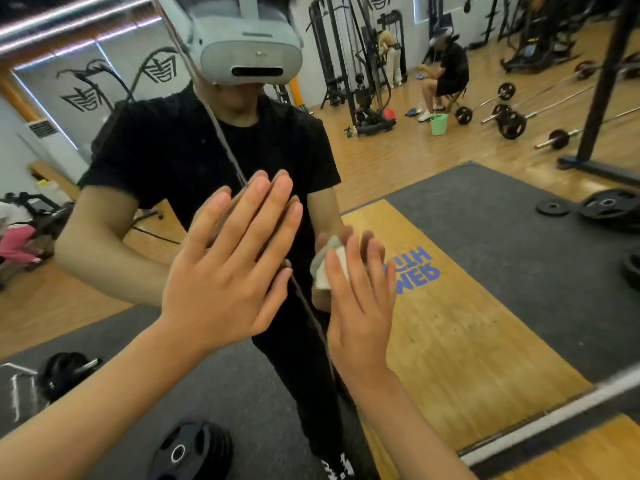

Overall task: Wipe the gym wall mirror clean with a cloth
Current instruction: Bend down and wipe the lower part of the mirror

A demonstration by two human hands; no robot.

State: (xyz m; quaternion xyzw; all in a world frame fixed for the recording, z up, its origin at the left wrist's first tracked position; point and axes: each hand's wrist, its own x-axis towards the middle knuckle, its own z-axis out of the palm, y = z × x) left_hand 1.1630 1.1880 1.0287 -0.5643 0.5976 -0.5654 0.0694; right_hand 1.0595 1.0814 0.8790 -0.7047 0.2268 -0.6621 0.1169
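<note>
The wall mirror (467,209) fills nearly the whole view and reflects me and the gym behind. My left hand (225,268) lies flat on the glass with straight fingers spread, meeting its own reflection. My right hand (360,299) presses a small white and pale green cloth (327,268) against the mirror with straight fingers. Most of the cloth is hidden under that hand; only its left edge shows. A vertical seam (304,296) between mirror panels runs down between my two hands.
The mirror's bottom frame (554,414) crosses the lower right, with wooden floor (571,455) below it. A black weight plate (194,452) lies low at the left. Reflected are barbells, weight plates, a green bucket (438,124) and a seated person (446,74).
</note>
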